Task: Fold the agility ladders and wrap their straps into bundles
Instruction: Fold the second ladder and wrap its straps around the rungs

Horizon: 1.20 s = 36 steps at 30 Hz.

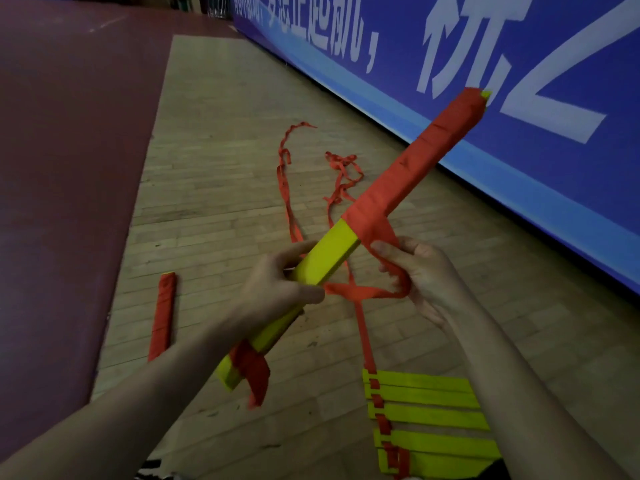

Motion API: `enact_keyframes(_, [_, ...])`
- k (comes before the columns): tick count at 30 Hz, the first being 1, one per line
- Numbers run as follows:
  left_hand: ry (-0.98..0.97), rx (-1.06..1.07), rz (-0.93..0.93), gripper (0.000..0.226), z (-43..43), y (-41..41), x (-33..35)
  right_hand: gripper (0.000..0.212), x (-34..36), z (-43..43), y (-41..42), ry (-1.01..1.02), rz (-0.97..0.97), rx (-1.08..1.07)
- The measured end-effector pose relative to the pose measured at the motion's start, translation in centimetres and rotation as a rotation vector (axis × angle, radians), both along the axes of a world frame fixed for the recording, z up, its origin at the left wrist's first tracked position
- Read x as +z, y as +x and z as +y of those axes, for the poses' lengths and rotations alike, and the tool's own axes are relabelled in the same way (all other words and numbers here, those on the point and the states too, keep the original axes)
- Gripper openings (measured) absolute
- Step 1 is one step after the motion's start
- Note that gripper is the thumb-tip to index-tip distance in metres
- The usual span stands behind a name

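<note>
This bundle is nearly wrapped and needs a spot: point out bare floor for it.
Bare wooden floor lies between the red mat and the loose straps, beyond the finished bundle. Another strip runs beside the blue banner, right of the right hand pinching the wrapping strap. Crowded: yellow rungs below the held bundle.

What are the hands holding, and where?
The left hand grips the yellow ladder bundle at its bare middle; the right hand pinches the red strap beside it.

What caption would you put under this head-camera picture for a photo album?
Left hand grips a folded yellow ladder half wrapped in red strap; right hand pinches the loose strap.
</note>
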<state>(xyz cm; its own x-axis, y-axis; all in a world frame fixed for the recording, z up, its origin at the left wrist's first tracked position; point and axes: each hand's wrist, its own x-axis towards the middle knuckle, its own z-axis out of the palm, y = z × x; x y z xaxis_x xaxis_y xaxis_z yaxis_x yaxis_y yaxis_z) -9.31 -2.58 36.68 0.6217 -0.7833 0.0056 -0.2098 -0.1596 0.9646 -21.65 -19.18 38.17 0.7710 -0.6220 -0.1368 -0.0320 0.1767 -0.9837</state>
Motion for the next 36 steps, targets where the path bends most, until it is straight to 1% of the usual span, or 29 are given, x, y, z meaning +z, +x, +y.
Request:
enact_keyframes(3, [-0.058,-0.114,0.151,0.057,0.5,-0.2,0.2,0.024,-0.1,0.2,0.2,0.038,-0.085,-0.005])
enact_keyframes(6, [-0.123,-0.332,0.305,0.040,0.8,-0.4,-0.3,0.026,0.0,0.3,0.2,0.104,-0.177,0.069])
enact_keyframes(7, [-0.133,-0.374,0.363,0.040,0.8,-0.4,-0.6,0.026,0.1,0.4,0.1,0.120,-0.199,0.110])
enact_keyframes(8, [-0.121,-0.384,0.421,0.049,0.7,-0.3,-1.0,0.025,0.2,0.4,-0.1,0.132,-0.215,0.153])
enact_keyframes(9, [-0.074,-0.365,0.468,0.065,0.6,-0.1,-1.5,0.025,0.3,0.5,-0.2,0.139,-0.224,0.189])
enact_keyframes(10, [-0.006,-0.331,0.487,0.081,0.5,0.2,-2.0,0.028,0.4,0.6,-0.4,0.140,-0.227,0.213])
enact_keyframes(11, [0.058,-0.302,0.480,0.092,0.4,0.4,-2.4,0.031,0.5,0.6,-0.5,0.131,-0.225,0.225])
enact_keyframes(12, [0.100,-0.285,0.467,0.094,0.3,0.5,-2.7,0.031,0.5,0.7,-0.5,0.114,-0.224,0.226])
enact_keyframes(15, [0.136,-0.263,0.442,0.082,-0.2,0.4,-2.2,0.025,0.6,0.9,-0.4,0.065,-0.215,0.162])
enact_keyframes(18, [0.107,-0.306,0.449,0.080,-0.6,0.3,-1.0,0.032,0.5,0.8,-0.2,0.049,-0.166,0.046])
enact_keyframes(20, [0.109,-0.396,0.434,0.063,-0.8,0.1,0.3,0.036,0.4,0.7,-0.1,0.061,-0.136,-0.041])
enact_keyframes(21, [0.123,-0.424,0.387,0.054,-0.8,0.0,0.8,0.037,0.4,0.6,-0.1,0.060,-0.124,-0.076])
enact_keyframes(22, [0.143,-0.428,0.298,0.047,-0.8,0.0,1.2,0.037,0.3,0.6,0.0,0.054,-0.112,-0.105])
enact_keyframes(24, [0.209,-0.367,-0.010,0.035,-0.5,-0.2,1.4,0.034,0.1,0.7,0.0,0.026,-0.084,-0.157])
enact_keyframes(25, [0.244,-0.304,-0.171,0.039,-0.4,-0.4,1.1,0.032,0.1,0.8,0.1,0.001,-0.068,-0.184])
enact_keyframes(26, [0.268,-0.235,-0.330,0.047,-0.3,-0.8,0.8,0.031,0.0,0.9,0.1,-0.022,-0.055,-0.209])
enact_keyframes(28, [0.320,-0.122,-0.600,0.076,-0.4,-1.9,-0.5,0.029,-0.1,1.2,0.3,-0.040,-0.044,-0.244])
enact_keyframes(29, [0.358,-0.072,-0.700,0.085,-0.6,-2.5,-1.1,0.029,-0.1,1.3,0.4,-0.040,-0.045,-0.258])
enact_keyframes(30, [0.382,-0.030,-0.775,0.088,-0.8,-2.8,-1.7,0.028,0.0,1.4,0.5,-0.040,-0.048,-0.271])
enact_keyframes(31, [0.377,0.000,-0.819,0.086,-0.9,-3.0,-2.1,0.028,0.0,1.4,0.5,-0.045,-0.046,-0.282])
enact_keyframes(33, [0.312,0.024,-0.826,0.080,-1.0,-2.9,-2.4,0.029,0.1,1.5,0.7,-0.064,-0.033,-0.292])
enact_keyframes(36, [0.250,0.040,-0.807,0.079,-0.7,-2.3,-2.3,0.029,0.1,1.4,0.7,-0.094,0.008,-0.251])
